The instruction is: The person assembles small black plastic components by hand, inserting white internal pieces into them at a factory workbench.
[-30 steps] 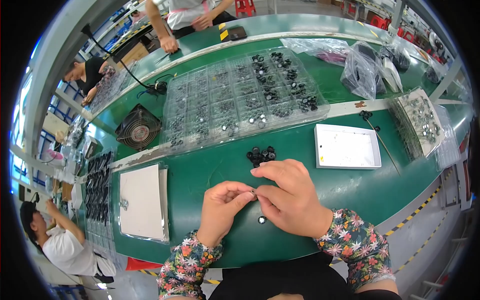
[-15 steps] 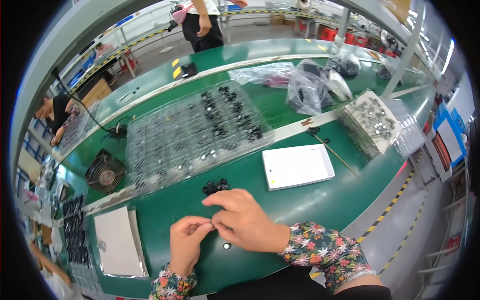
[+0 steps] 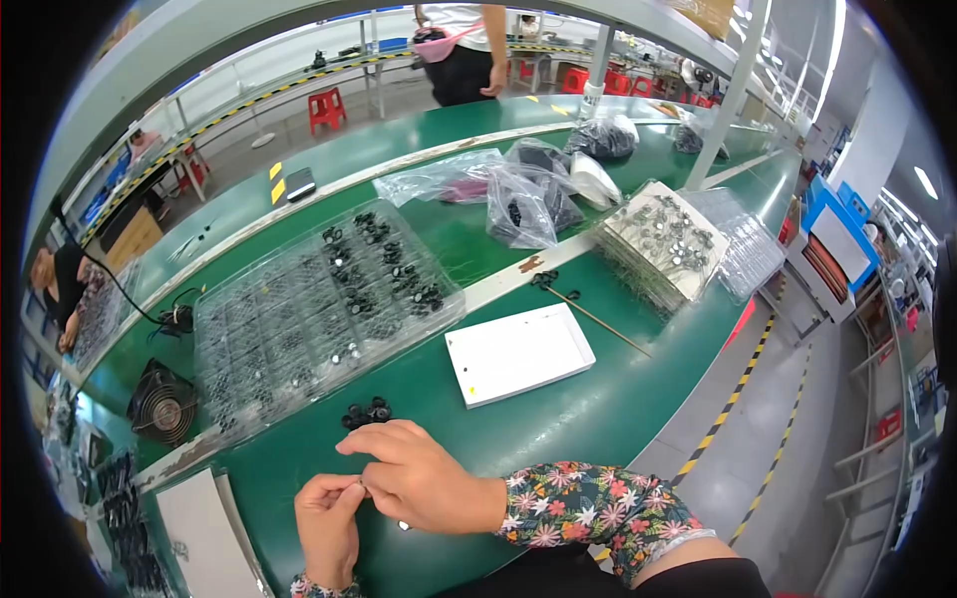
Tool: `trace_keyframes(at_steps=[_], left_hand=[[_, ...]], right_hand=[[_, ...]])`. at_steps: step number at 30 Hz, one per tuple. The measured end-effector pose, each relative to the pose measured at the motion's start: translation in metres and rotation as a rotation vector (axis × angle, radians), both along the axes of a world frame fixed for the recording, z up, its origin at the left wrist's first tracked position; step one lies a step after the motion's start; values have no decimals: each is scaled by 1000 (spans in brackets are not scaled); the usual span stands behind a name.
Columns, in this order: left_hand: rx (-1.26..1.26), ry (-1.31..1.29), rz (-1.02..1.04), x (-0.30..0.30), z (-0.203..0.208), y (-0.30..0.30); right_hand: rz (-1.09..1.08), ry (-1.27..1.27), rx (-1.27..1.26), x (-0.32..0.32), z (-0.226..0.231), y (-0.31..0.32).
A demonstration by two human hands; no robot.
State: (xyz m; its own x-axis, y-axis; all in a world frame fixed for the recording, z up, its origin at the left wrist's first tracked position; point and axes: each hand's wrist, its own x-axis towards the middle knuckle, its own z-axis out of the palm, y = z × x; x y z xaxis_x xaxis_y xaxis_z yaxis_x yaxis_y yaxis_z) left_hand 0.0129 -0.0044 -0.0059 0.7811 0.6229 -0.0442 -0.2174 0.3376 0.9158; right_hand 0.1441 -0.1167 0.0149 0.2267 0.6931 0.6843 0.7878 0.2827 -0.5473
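Note:
My left hand (image 3: 329, 523) and my right hand (image 3: 424, 483) meet fingertip to fingertip above the green bench. Each is closed in a pinch at a tiny dark piece, mostly hidden by the fingers and too small to name. Just below my right hand lies a small round part with a shiny face (image 3: 404, 525). Beyond my fingers sits a little heap of small black round parts (image 3: 367, 412). To the right of that heap is a shallow white box (image 3: 523, 354) with a few specks inside.
A clear compartment tray (image 3: 319, 309) holds many small dark parts. Around it are a black fan (image 3: 162, 401), clear plastic bags (image 3: 523, 199), a stack of loaded trays (image 3: 663, 244) and a thin stick (image 3: 608, 327). Cardboard sheets (image 3: 209, 533) lie at left. Another person (image 3: 464, 60) stands across the bench.
My view has swung to the right, so the bench things appear farther left. Both hands keep their pinch together. The person across the bench has turned and changed place.

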Motion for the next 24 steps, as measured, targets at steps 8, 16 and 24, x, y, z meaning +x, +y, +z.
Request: trace_keyframes(at_steps=[8,16,24], left_hand=[[-34,-2,11,0,2,2],[-19,-25,0,-3,-2,2],[-111,16,-110,2,5,0]], right_hand=[[-94,-272,84,-3,5,1],[-120,-276,125,-7,4,3],[-58,200,33,7,0,5]])
